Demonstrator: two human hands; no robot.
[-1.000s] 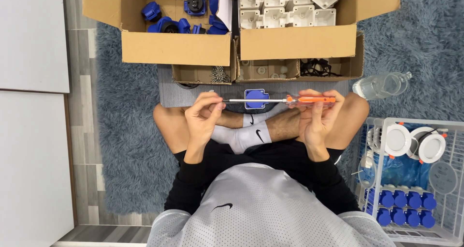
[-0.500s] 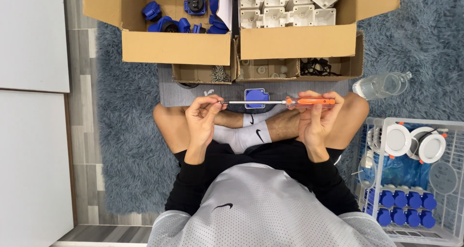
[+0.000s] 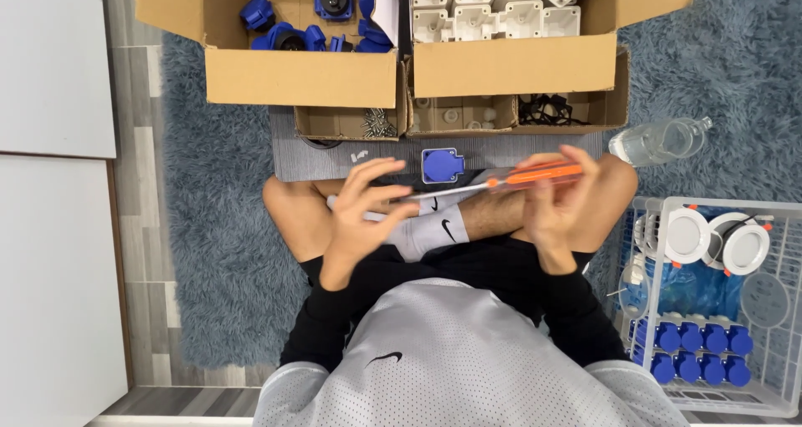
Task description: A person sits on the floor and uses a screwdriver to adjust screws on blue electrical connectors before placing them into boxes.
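Note:
I sit cross-legged on a blue rug. My right hand [image 3: 560, 205] grips the orange handle of a screwdriver [image 3: 543, 175], whose metal shaft slants down-left toward my left hand [image 3: 363, 218]. That hand rests over my shin with its fingers fanned upward, and a pale white part [image 3: 338, 203] sticks out from under it, held against the thumb. The screwdriver tip ends at the left fingers. A blue socket [image 3: 443, 165] lies on the grey board [image 3: 334, 155] just beyond my hands.
Two cardboard boxes stand ahead: the left box [image 3: 292, 76] holds blue parts, the right box [image 3: 518, 63] white housings. Low trays of screws [image 3: 372, 124] and cables [image 3: 547, 109] sit before them. A clear bottle [image 3: 660, 140] lies right. A white wire basket [image 3: 727, 402] holds blue sockets and round lamps.
My left hand dropped from a pinch at the screwdriver tip and spread its fingers. The screwdriver tilted, tip lower. My right hand kept its hold on the handle.

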